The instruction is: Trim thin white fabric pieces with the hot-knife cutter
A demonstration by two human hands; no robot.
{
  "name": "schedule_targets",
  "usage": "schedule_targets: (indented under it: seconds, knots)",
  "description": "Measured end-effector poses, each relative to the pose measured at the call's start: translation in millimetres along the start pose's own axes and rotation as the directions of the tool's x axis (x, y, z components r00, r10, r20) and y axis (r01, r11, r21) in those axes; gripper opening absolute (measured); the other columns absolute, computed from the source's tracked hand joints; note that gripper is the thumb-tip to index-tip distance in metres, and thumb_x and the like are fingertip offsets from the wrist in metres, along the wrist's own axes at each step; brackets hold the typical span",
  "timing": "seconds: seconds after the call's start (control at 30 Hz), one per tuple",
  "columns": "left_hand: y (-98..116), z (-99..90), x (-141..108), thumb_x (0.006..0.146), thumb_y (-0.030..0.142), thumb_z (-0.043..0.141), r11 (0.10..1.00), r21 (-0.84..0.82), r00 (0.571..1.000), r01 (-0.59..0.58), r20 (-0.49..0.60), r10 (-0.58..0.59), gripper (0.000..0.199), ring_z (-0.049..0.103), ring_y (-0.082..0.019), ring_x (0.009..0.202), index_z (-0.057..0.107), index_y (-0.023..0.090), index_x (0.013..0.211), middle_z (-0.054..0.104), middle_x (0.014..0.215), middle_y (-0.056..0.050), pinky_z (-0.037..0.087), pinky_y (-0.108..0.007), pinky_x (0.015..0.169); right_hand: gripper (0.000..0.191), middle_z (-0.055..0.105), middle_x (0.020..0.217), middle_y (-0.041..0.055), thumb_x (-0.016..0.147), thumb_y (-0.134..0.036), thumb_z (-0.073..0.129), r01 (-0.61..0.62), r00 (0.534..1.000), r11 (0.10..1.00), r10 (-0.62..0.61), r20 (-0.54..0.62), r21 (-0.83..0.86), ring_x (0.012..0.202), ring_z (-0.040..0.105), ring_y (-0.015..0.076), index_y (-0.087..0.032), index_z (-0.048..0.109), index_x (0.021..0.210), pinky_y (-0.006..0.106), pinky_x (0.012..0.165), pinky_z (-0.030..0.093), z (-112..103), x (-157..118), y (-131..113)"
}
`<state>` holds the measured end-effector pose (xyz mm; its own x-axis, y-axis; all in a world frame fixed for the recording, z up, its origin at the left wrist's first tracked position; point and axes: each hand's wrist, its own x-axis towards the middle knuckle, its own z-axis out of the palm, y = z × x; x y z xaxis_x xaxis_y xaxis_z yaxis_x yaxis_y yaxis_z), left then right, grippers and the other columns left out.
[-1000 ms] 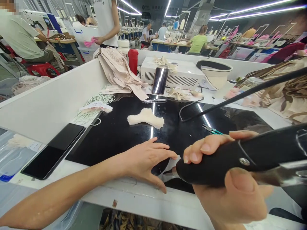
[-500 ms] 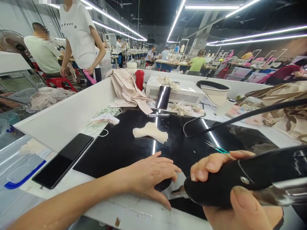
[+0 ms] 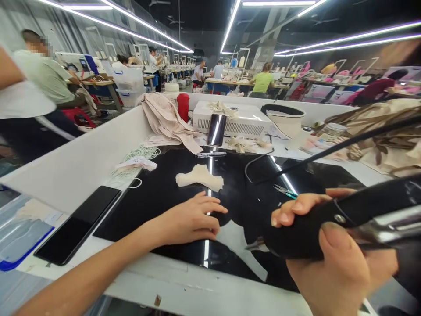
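My left hand (image 3: 190, 219) rests low over the black glossy board (image 3: 158, 202), fingers apart and holding nothing. Beside its fingertips lies a thin grey-white curved sheet (image 3: 241, 245). My right hand (image 3: 338, 259) is wrapped round a black handheld tool (image 3: 305, 232) with a metal part along its side. The tool's pale tip is close to the sheet's right edge; whether they touch is unclear. A cream fabric piece (image 3: 200, 177) lies on the board beyond my left hand.
A black phone (image 3: 79, 224) lies at the left. Small scissors (image 3: 285, 191) and a pen (image 3: 210, 154) are on the board. Behind stand a white box (image 3: 245, 120), a red bottle (image 3: 183, 107) and beige fabric (image 3: 164, 116). A black cable (image 3: 329, 153) crosses the right side.
My left hand has moved left off the sheet, which now shows more fully. My right hand still holds the tool. The view has shifted, and the standing person is further left.
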<state>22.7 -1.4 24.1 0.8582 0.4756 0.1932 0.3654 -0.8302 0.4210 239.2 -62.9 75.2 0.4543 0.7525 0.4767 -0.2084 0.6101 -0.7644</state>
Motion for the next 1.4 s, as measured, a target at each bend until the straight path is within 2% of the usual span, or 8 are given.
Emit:
schedule_targets:
  seconds: [0.17,0.3,0.37,0.47,0.6,0.77,1.03,1.4]
  knots:
    - [-13.6,-2.2,-5.6,0.104,0.017,0.060,0.976,0.213,0.990,0.046,-0.137,-0.017,0.017,0.054,-0.029,0.142,0.074,0.022,0.099,0.064,0.146,-0.009,0.034,-0.060,0.125,0.034,0.067,0.075,-0.0036,0.076,-0.030,0.083,0.071,0.997,0.995,-0.072,-0.008,-0.067,0.056,0.061,0.0165,-0.025,0.067,0.106,0.033,0.052,0.055,-1.7,5.1,1.3]
    - [-9.5,3.2,-6.5,0.106,0.010,0.050,0.953,0.277,0.965,0.122,-0.257,-0.049,0.024,0.064,-0.025,0.120,0.073,0.019,0.110,0.071,0.125,-0.010,0.054,-0.046,0.107,0.034,0.068,0.077,-0.0037,0.078,-0.028,0.082,0.095,0.995,0.993,-0.095,0.011,-0.063,0.057,0.063,0.0163,-0.025,0.066,0.108,0.033,0.053,0.055,-0.3,3.4,4.3]
    - [-0.3,6.4,-3.6,0.107,0.014,0.050,0.968,0.208,0.964,0.138,-0.253,-0.083,0.022,0.067,-0.023,0.108,0.071,0.018,0.112,0.072,0.114,-0.009,0.058,-0.040,0.098,0.034,0.069,0.079,-0.0037,0.080,-0.027,0.082,0.110,0.994,0.992,-0.109,0.026,-0.060,0.059,0.064,0.0160,-0.025,0.065,0.109,0.033,0.055,0.055,1.1,3.4,7.0]
    - [17.4,12.8,3.7,0.106,0.023,0.059,0.988,0.045,0.967,0.150,-0.217,-0.137,0.017,0.066,-0.022,0.111,0.069,0.019,0.119,0.071,0.117,-0.008,0.057,-0.039,0.101,0.033,0.069,0.081,-0.0037,0.084,-0.028,0.082,0.127,0.991,0.990,-0.125,0.043,-0.056,0.060,0.065,0.0156,-0.025,0.064,0.111,0.033,0.057,0.055,3.6,5.4,13.0]
    - [34.0,22.9,11.3,0.095,0.037,0.077,0.983,-0.088,0.977,0.160,-0.131,-0.171,0.043,0.064,-0.026,0.118,0.064,0.020,0.132,0.067,0.129,-0.009,0.054,-0.043,0.107,0.034,0.069,0.082,-0.0041,0.084,-0.030,0.083,0.123,0.992,0.992,-0.122,0.033,-0.032,0.059,0.065,0.0155,-0.027,0.065,0.112,0.034,0.056,0.055,6.3,7.3,21.1]
    - [36.6,31.2,10.2,0.085,0.048,0.085,0.977,-0.078,0.976,0.197,-0.074,-0.203,0.061,0.058,-0.031,0.129,0.061,0.020,0.135,0.063,0.138,-0.011,0.047,-0.050,0.115,0.035,0.070,0.082,-0.0032,0.083,-0.032,0.084,0.108,0.994,0.993,-0.107,0.030,-0.049,0.059,0.066,0.0161,-0.026,0.065,0.113,0.035,0.055,0.056,7.2,4.7,23.7]
    - [39.3,26.7,7.9,0.084,0.047,0.085,0.971,-0.088,0.973,0.221,-0.041,-0.225,0.067,0.056,-0.031,0.132,0.058,0.023,0.140,0.061,0.142,-0.009,0.044,-0.051,0.119,0.032,0.071,0.081,-0.0034,0.086,-0.026,0.082,0.118,0.992,0.992,-0.115,0.047,-0.052,0.058,0.066,0.0155,-0.025,0.064,0.112,0.035,0.056,0.056,7.8,3.8,23.5]
    - [38.2,28.3,5.9,0.084,0.048,0.085,0.972,-0.083,0.975,0.218,-0.027,-0.221,0.074,0.053,-0.031,0.135,0.057,0.018,0.145,0.059,0.146,-0.011,0.041,-0.049,0.121,0.038,0.067,0.082,-0.0036,0.083,-0.036,0.085,0.037,0.996,0.999,-0.036,0.080,-0.010,0.060,0.064,0.0158,-0.026,0.064,0.113,0.035,0.056,0.055,4.4,-10.1,12.5]
